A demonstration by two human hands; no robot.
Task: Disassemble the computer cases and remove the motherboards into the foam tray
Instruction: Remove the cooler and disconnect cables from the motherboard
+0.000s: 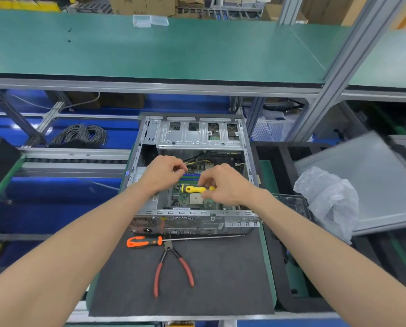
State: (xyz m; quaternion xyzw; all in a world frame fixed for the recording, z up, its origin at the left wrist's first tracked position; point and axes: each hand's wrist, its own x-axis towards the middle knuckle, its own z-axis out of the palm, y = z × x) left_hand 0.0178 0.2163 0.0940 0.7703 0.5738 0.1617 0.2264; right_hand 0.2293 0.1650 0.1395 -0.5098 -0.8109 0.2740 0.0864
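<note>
- Lying flat inside open case (192, 138) on counter (221, 267): board (185, 197), still mounted.
- Right hand (223, 185) gripping screwdriver (195, 189); left hand (164, 173) pinched, contents unclear.
- Likely thin, stiff, fragile; best lifted by edges.

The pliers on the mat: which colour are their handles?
Red handles on the pliers, seen best in the head view.

The hands hide much of the motherboard (185, 197), and the side panel (374, 185) blurs past the right edge.
</note>
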